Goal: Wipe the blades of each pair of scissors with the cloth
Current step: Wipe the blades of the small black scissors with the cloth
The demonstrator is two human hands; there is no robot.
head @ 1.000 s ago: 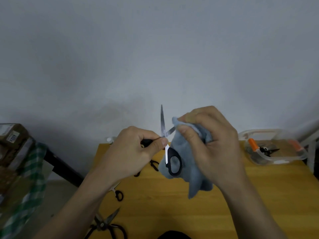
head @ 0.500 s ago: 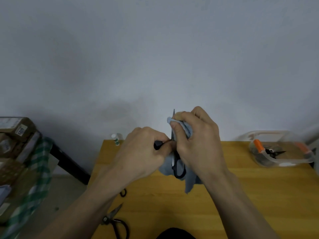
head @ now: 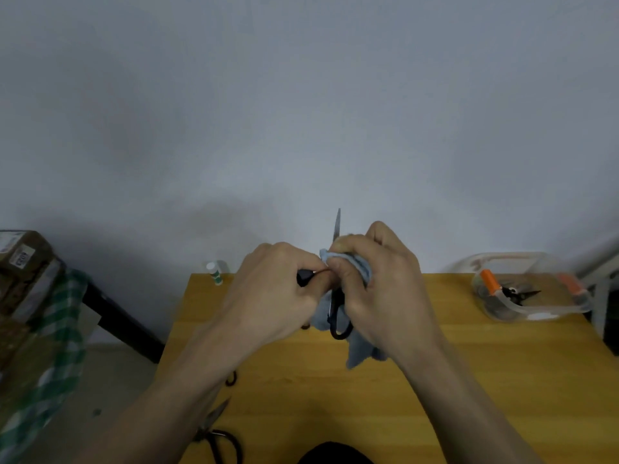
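Above the yellow table (head: 469, 380), my left hand (head: 278, 296) grips a pair of black-handled scissors (head: 337, 316) by one handle. One blade points straight up, its tip showing above my fingers. My right hand (head: 378, 289) pinches a grey-blue cloth (head: 360, 353) around the lower part of that blade; the cloth's tail hangs below my palm. A second pair of black scissors (head: 214, 433) lies at the table's front left edge. Part of another black handle (head: 231, 378) peeks out beside my left forearm.
A clear plastic container (head: 529, 289) at the back right holds orange-handled and black tools. A small white bottle (head: 214, 272) stands at the table's back left corner. Boxes and a green checked cloth (head: 50, 346) sit left of the table.
My right hand with the cloth has slid down the blade from near its tip, so the tip now shows above my fingers. The view has shifted slightly.
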